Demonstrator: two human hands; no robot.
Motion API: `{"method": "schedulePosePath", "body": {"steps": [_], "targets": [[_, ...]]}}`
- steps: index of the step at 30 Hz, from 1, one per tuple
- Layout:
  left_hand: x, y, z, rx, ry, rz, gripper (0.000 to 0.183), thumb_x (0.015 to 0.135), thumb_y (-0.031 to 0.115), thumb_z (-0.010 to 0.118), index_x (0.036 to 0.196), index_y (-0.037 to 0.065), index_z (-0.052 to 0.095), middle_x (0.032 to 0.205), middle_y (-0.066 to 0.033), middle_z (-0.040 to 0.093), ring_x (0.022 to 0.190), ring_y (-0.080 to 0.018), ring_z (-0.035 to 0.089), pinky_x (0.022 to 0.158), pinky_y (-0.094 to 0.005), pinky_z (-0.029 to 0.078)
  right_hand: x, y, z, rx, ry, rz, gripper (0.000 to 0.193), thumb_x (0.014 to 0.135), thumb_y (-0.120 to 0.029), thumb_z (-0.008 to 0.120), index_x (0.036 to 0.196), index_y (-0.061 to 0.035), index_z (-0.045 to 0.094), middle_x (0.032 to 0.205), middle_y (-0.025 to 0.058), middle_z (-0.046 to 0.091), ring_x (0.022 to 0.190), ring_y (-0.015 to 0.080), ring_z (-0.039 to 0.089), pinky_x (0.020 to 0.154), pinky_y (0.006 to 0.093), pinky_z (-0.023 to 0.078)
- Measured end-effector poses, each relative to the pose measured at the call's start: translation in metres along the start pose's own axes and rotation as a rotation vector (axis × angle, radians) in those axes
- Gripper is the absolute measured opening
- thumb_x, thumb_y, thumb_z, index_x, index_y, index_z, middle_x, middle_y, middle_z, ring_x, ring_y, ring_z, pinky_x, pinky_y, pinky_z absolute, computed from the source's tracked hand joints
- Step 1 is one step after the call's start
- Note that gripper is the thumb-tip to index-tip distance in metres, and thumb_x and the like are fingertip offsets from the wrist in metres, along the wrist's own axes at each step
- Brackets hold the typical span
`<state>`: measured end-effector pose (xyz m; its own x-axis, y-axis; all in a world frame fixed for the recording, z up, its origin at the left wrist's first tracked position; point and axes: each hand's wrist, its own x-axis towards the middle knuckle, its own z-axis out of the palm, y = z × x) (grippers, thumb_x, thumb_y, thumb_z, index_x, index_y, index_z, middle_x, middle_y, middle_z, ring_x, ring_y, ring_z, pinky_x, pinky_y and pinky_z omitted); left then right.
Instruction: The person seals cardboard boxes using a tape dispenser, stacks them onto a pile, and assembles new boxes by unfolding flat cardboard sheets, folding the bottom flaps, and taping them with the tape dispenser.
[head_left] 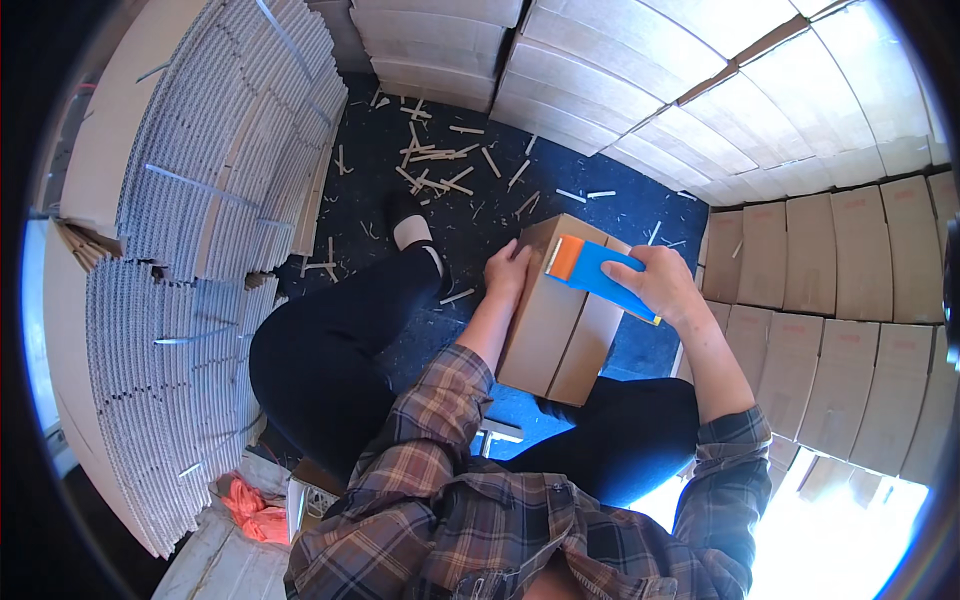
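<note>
The right hand (665, 283) is closed around the flat blue block with an orange end (600, 275), thumb on top; its other fingers are mostly hidden. The block is over the far right corner of the cardboard box (545, 335); whether it touches is unclear. A loose thumb could let it skid off that edge.

The left hand (507, 272) lies against the box's left long edge, fingers bent, grip uncertain. Uneven pressure could swing the box's near end along the right thigh (640, 430). Beyond, cardboard strips (435, 155) litter the floor (375, 165), so a shifting foot might slip.
</note>
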<state>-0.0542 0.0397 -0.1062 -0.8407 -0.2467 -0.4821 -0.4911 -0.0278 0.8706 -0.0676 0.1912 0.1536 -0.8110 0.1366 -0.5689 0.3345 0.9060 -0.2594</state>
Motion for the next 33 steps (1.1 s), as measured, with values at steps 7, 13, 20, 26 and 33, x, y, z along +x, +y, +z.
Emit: {"method": "schedulePosePath", "body": {"steps": [7, 13, 20, 26, 33], "targets": [[-0.037, 0.048, -0.019, -0.167, -0.325, 0.141, 0.048, 0.102, 0.036, 0.038, 0.129, -0.001, 0.054, 0.13, -0.0174, 0.055, 0.125, -0.0241, 0.049, 0.106, -0.0313, 0.035, -0.003, 0.012, -0.004, 0.001, 0.023, -0.013, 0.05, 0.078, -0.048, 0.063, 0.093, -0.0009, 0.071, 0.079, 0.0203, 0.068, 0.078, 0.0326, 0.067, 0.076, 0.04, 0.051], [-0.034, 0.043, -0.047, 0.04, -0.547, -0.249, 0.046, 0.101, 0.037, 0.04, 0.122, 0.0, 0.055, 0.134, -0.0194, 0.049, 0.124, -0.0281, 0.047, 0.103, -0.0357, 0.036, 0.002, 0.005, -0.004, -0.016, 0.026, -0.048, 0.053, 0.076, -0.052, 0.062, 0.094, -0.0038, 0.072, 0.085, 0.0196, 0.068, 0.086, 0.0334, 0.066, 0.08, 0.0411, 0.051], [-0.153, 0.097, -0.049, 0.733, -0.379, 0.909, 0.068, 0.082, 0.03, 0.066, 0.135, -0.004, 0.041, 0.134, -0.0213, 0.045, 0.127, -0.0328, 0.041, 0.106, -0.0435, 0.033, 0.001, 0.014, -0.003, 0.002, 0.011, -0.078, 0.052, 0.077, -0.055, 0.063, 0.093, -0.0058, 0.072, 0.09, 0.0169, 0.069, 0.091, 0.0332, 0.066, 0.083, 0.0414, 0.051], [-0.166, 0.085, -0.038, 1.062, -0.495, 0.922, 0.09, 0.076, 0.044, 0.07, 0.14, -0.006, 0.032, 0.148, -0.0191, 0.03, 0.141, -0.0313, 0.022, 0.114, -0.0503, 0.014, 0.007, 0.019, 0.002, -0.027, 0.067, -0.164, 0.055, 0.077, -0.056, 0.063, 0.092, -0.0033, 0.072, 0.086, 0.0191, 0.068, 0.086, 0.0333, 0.066, 0.079, 0.0413, 0.051], [-0.169, 0.08, -0.028, 1.127, -0.441, 0.94, 0.092, 0.075, 0.047, 0.07, 0.141, -0.005, 0.032, 0.15, -0.0173, 0.028, 0.143, -0.0314, 0.017, 0.11, -0.0628, 0.008, 0.002, 0.02, 0.0, -0.024, 0.017, -0.139, 0.053, 0.078, -0.055, 0.061, 0.096, -0.006, 0.072, 0.095, 0.0171, 0.069, 0.093, 0.0325, 0.065, 0.084, 0.0401, 0.051]]}}
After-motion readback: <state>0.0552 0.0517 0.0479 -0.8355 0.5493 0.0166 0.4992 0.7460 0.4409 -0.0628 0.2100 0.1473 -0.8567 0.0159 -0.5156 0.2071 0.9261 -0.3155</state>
